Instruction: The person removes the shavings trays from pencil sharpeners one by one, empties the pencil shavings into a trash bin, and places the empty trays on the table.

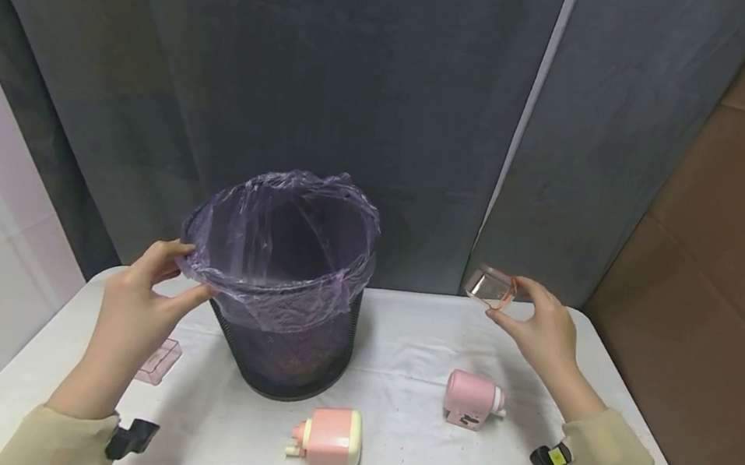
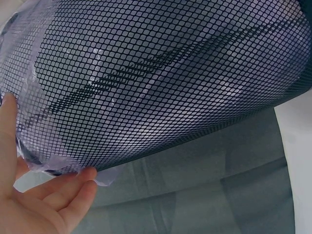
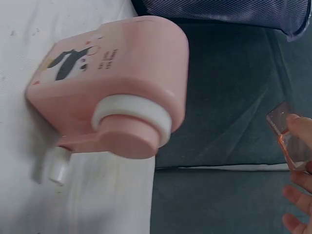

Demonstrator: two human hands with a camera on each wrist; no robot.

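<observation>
My left hand (image 1: 140,300) pinches the left rim of a black mesh trash bin (image 1: 277,369), with the thumb outside and fingertips at the edge. A thin purple trash bag (image 1: 285,303) lines the bin and folds over its rim. In the left wrist view the mesh wall (image 2: 156,83) lies beside the fingers. My right hand (image 1: 546,330) holds a small clear pinkish plastic box (image 1: 488,287) between thumb and fingers, above the table to the right of the bin. Below it stands a pink pencil sharpener (image 1: 467,398) with a white crank, large in the right wrist view.
A salmon-and-yellow pencil sharpener (image 1: 332,441) sits at the table's front middle. Another clear pink box (image 1: 159,361) lies left of the bin, partly behind my left wrist. A dark curtain (image 1: 366,67) hangs behind the white table (image 1: 393,455); a brown panel (image 1: 737,257) stands right.
</observation>
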